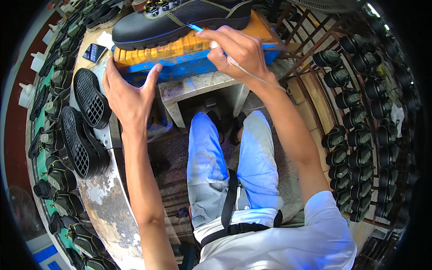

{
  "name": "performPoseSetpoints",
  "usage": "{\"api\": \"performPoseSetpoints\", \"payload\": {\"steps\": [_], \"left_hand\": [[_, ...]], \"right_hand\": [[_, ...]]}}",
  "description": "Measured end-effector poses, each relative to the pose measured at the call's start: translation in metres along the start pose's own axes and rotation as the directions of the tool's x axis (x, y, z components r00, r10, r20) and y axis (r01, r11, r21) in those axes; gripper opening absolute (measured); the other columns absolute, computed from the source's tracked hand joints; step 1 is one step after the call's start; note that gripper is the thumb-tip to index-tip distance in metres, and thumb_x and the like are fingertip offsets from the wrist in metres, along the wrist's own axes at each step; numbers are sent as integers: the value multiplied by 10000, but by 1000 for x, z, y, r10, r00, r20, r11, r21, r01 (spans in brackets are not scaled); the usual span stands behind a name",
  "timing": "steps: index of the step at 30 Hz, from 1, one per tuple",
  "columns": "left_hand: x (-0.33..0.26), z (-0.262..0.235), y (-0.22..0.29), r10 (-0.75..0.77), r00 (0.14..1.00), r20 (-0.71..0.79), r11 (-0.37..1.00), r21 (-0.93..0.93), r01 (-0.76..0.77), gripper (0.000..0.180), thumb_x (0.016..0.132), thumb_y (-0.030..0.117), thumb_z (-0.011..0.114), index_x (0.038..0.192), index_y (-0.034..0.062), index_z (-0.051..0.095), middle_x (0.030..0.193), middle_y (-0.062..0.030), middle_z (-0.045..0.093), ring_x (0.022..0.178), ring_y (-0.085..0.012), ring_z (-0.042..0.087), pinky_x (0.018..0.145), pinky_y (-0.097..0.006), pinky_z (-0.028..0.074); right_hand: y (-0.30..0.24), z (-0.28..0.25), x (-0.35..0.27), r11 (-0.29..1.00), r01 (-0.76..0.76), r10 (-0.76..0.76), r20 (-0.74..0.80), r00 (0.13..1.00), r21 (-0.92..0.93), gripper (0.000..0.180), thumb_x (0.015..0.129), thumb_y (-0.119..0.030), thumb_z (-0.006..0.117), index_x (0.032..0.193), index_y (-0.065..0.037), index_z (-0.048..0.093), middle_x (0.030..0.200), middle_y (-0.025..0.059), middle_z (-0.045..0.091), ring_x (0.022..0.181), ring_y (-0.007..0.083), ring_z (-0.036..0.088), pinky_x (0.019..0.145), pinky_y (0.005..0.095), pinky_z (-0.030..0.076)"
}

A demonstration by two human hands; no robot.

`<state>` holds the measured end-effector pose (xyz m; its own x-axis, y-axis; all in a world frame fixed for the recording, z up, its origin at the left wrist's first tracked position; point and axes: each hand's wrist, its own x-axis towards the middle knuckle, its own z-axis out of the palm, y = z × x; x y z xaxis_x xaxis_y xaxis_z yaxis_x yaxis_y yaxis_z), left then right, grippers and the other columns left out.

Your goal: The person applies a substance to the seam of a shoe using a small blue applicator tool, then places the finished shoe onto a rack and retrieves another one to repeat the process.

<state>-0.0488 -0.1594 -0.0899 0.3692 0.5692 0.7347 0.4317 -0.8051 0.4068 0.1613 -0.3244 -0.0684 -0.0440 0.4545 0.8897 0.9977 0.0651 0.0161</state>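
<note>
A black work shoe (pixel 168 26) with yellow stitching lies on its sole, toe to the left, on a yellow-topped block (pixel 148 56) with blue sides. My right hand (pixel 238 51) is closed around a slim pen-like tool (pixel 194 28) with a blue tip. That tip touches the shoe's side just above the sole, and a thin pale cord (pixel 252 76) trails from the hand past the wrist. At the block's left end is my left hand (pixel 128 94), thumb and fingers spread, its fingertips against or beside the block. It holds nothing I can see.
Two loose black soles (pixel 85 141) lie on the worn bench (pixel 105 202) at my left, near a phone (pixel 94 52). Beyond it, shoe uppers line a green conveyor (pixel 40 121). A rack (pixel 310 90) of black shoes stands at right. A low support (pixel 180 92) is under the block.
</note>
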Motion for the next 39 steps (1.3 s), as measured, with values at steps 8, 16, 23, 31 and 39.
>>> {"api": "performPoseSetpoints", "payload": {"steps": [8,16,23,31,39], "left_hand": [[33,37,-58,28,998,48,982,-187,-18,1064,671,487,980,1493,-13,527,1394,-223,638,1272,-374,625,1091,-447,489],[-8,43,22,381,916,-127,739,-554,-384,403,838,272,881,1134,40,738,1284,-166,716,1258,-374,639,1095,-477,477],[-73,8,-12,120,989,-90,859,-491,-149,155,1020,99,679,1065,33,812,1294,-140,757,1314,-333,624,1148,-451,432],[-29,3,-33,-176,969,173,853,-465,238,615,1148,480,385,1444,5,640,1533,-180,584,1422,-298,542,1198,-419,385],[-4,33,-39,-159,980,122,944,-270,187,540,1156,372,385,1377,-37,659,1502,-221,588,1371,-376,583,1155,-422,436]], "right_hand": [[24,-61,-24,988,-13,18,33,999,-151,272,785,-41,658,1039,-57,752,792,73,671,621,239,672,569,349,561],[-29,-79,-13,999,-9,14,126,992,-47,288,756,-47,698,1042,-48,738,794,66,680,608,239,687,558,356,574],[-43,-34,-6,996,1,-3,30,1000,84,254,775,-51,670,1018,-33,745,749,73,672,579,230,677,530,345,559],[-32,12,4,995,-72,78,-90,993,76,189,819,-128,701,985,-55,755,763,94,702,612,281,705,557,379,574],[-7,4,4,993,-122,121,-106,987,1,230,841,-58,657,1036,-57,778,796,107,728,624,264,691,573,367,562]]}}
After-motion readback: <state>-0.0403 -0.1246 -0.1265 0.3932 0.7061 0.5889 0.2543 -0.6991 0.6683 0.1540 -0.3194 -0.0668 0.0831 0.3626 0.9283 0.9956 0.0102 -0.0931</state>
